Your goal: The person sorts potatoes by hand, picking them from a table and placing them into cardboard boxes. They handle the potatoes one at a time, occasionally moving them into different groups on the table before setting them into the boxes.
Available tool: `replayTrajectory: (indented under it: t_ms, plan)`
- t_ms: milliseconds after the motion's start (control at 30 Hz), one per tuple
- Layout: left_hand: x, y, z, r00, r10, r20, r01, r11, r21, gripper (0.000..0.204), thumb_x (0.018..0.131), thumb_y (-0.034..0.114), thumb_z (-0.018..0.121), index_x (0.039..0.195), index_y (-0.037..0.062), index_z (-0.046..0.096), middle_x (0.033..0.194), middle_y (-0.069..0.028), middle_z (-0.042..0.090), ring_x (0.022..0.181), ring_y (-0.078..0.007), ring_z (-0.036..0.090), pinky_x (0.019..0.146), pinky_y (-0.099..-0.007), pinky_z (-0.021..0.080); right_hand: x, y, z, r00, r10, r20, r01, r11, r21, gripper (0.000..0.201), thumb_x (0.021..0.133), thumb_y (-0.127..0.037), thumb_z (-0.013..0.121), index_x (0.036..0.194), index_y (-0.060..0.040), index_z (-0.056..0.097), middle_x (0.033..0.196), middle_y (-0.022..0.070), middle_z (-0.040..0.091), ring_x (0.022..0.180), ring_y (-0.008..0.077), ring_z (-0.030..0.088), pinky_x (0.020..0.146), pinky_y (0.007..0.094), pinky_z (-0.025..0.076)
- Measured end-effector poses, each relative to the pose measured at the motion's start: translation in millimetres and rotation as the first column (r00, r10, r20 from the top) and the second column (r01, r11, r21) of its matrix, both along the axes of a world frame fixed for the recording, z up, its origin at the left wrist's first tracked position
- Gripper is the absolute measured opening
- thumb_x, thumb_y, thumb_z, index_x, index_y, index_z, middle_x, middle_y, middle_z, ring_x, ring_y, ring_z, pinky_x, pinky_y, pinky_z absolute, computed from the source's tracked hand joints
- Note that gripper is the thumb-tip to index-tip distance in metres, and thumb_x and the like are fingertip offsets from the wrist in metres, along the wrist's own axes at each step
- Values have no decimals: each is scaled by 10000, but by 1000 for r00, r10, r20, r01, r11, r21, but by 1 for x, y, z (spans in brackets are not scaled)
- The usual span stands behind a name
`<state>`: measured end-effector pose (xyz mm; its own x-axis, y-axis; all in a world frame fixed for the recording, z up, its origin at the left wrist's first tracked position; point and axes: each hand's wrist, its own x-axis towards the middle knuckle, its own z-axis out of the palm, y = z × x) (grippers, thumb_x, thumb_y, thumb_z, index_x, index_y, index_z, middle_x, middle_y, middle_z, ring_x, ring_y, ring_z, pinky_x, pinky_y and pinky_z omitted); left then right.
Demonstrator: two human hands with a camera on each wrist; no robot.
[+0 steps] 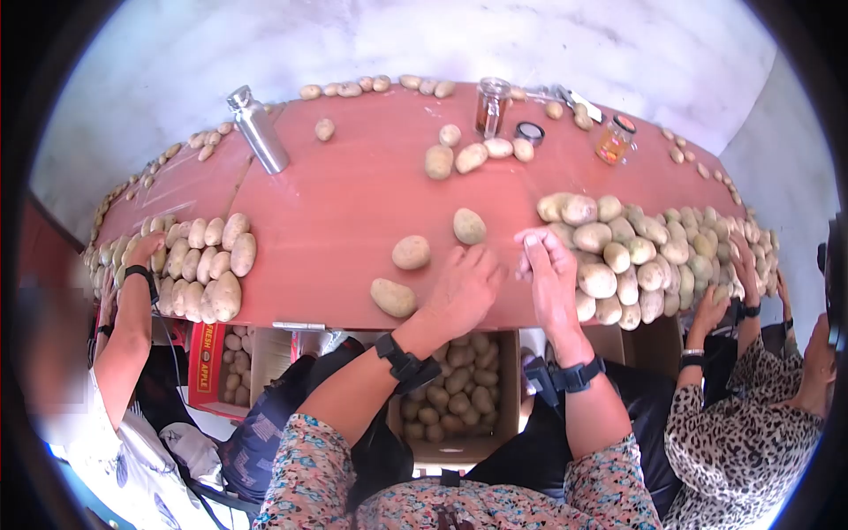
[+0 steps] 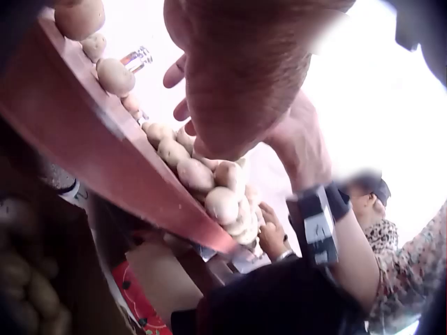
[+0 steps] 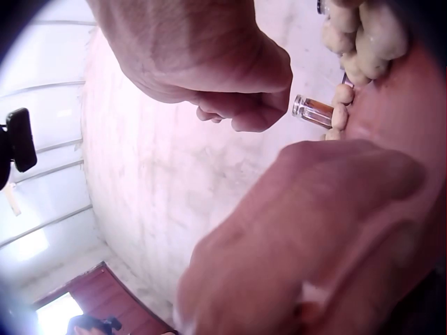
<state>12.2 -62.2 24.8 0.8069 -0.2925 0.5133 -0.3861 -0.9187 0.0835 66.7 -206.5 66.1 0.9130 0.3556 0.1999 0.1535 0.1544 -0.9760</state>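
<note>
Bent over the table's near edge, my left hand [image 1: 464, 291] has loosely bent fingers and no visible object in it. Beside it lie three separate potatoes: one [image 1: 470, 226] above, one [image 1: 411, 253] at upper left, one [image 1: 393, 299] at left. My right hand [image 1: 549, 269] is raised at the left edge of a potato pile [image 1: 649, 256]. Its fingers look curled in the right wrist view, where the hand [image 3: 209, 63] fills the top; nothing shows in it. The left hand [image 3: 300, 230] is blurred there. In the left wrist view the left hand [image 2: 237, 77] hides part of the pile.
Potato rows [image 1: 199, 265] stand at left, where another person's hand [image 1: 146, 252] reaches in. Farther back are a steel bottle [image 1: 258, 132], a glass jar [image 1: 492, 108], a second jar [image 1: 615, 141] and a lid [image 1: 530, 132]. Below sits a potato box [image 1: 508, 397]. A person's hand [image 1: 709, 309] touches the right pile.
</note>
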Motion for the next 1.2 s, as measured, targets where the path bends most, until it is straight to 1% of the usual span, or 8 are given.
replayTrajectory:
  t_ms: [133, 233, 633, 700, 800, 900, 1133, 1200]
  plan:
    - [33, 16, -7, 966, 250, 68, -250, 968, -13, 480, 801, 160, 646, 1258, 36, 565, 1307, -166, 521, 1225, -320, 496, 951, -446, 414, -3, 4, -4, 1000, 12, 27, -11, 999, -36, 176, 1017, -168, 500, 964, -53, 622, 658, -50, 466, 606, 39, 431, 579, 208, 386]
    - [51, 18, -18, 925, 378, -30, -379, 925, -31, 439, 879, 103, 521, 1315, 52, 532, 1401, -157, 464, 1319, -322, 431, 963, -465, 409, -4, 7, -4, 999, 15, 39, -12, 996, -85, 176, 1016, -167, 498, 951, -57, 620, 651, -52, 468, 599, 34, 422, 567, 204, 369]
    - [51, 18, -14, 908, 388, -156, -387, 921, 39, 360, 827, 130, 577, 1177, 43, 583, 1197, -119, 540, 1099, -283, 521, 841, -410, 439, -9, 1, 4, 992, 6, 126, 12, 990, -142, 153, 1000, -131, 506, 940, -51, 622, 658, -57, 466, 595, 18, 408, 545, 194, 342]
    - [57, 20, -25, 901, 417, 122, -428, 900, 81, 332, 821, 137, 586, 1141, 47, 598, 1122, -109, 541, 1058, -269, 526, 832, -399, 439, -9, 1, 1, 987, -7, 159, 33, 986, -164, 151, 998, -125, 510, 936, -48, 624, 659, -58, 467, 597, 18, 408, 547, 196, 342]
    - [66, 21, -37, 893, 403, 202, -414, 910, 16, 234, 832, 129, 570, 1050, 59, 617, 1069, -101, 531, 1038, -261, 516, 817, -399, 433, -11, 2, 1, 977, -19, 212, 57, 983, -176, 145, 991, -113, 518, 931, -41, 629, 661, -58, 471, 603, 17, 415, 550, 198, 346]
    - [63, 21, -32, 902, 432, 0, -431, 900, 69, 235, 812, 194, 636, 1005, 64, 605, 1063, -98, 537, 1017, -269, 521, 802, -400, 428, -12, 3, 3, 977, -13, 215, 52, 982, -180, 141, 987, -108, 523, 929, -38, 631, 667, -54, 481, 610, 19, 428, 555, 201, 357]
    - [37, 17, -14, 925, 377, -42, -371, 923, 99, 485, 681, 312, 798, 1029, 77, 556, 987, -118, 547, 931, -280, 544, 770, -400, 430, -7, 1, -2, 973, -15, 232, 62, 979, -195, 164, 991, -148, 527, 981, -26, 637, 670, 17, 545, 636, 61, 491, 591, 244, 434]
    - [35, 12, -30, 951, 308, -19, -307, 951, 32, 467, 704, 299, 790, 1029, 74, 542, 968, -133, 555, 937, -303, 552, 767, -416, 451, -1, 3, -7, 935, -76, 346, 137, 978, -156, 170, 994, -145, 521, 929, -31, 630, 656, -50, 489, 615, 28, 440, 569, 207, 390]
